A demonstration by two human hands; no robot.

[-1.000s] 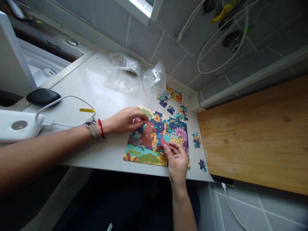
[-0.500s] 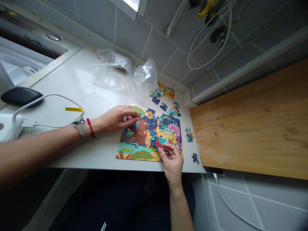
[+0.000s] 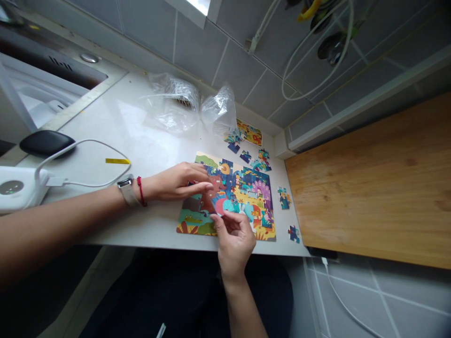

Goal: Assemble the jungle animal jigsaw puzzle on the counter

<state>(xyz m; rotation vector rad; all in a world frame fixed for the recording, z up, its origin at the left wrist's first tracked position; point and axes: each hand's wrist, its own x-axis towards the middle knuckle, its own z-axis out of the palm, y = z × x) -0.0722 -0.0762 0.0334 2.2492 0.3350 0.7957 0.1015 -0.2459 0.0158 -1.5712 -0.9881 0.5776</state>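
A colourful animal jigsaw puzzle, partly assembled on its board, lies at the front of the white counter. Between the thumb and fingers of my right hand is a tilted puzzle piece with red and blue on it, raised over the middle of the puzzle. My left hand hovers at the puzzle's left side, fingers stretched and thumb apart below them, covering part of the picture. Nothing shows in it. Loose puzzle pieces lie behind the board, and a few more lie to its right.
Crumpled clear plastic packaging lies at the back by the tiled wall. A small picture card is beside it. At right a wooden board borders the counter. A white cable, black oval object and white device occupy the left.
My right hand has moved left with the puzzle piece, lifting and tilting it and uncovering the puzzle's lower right. My left hand has shifted slightly over the left side. The view has shifted a little.
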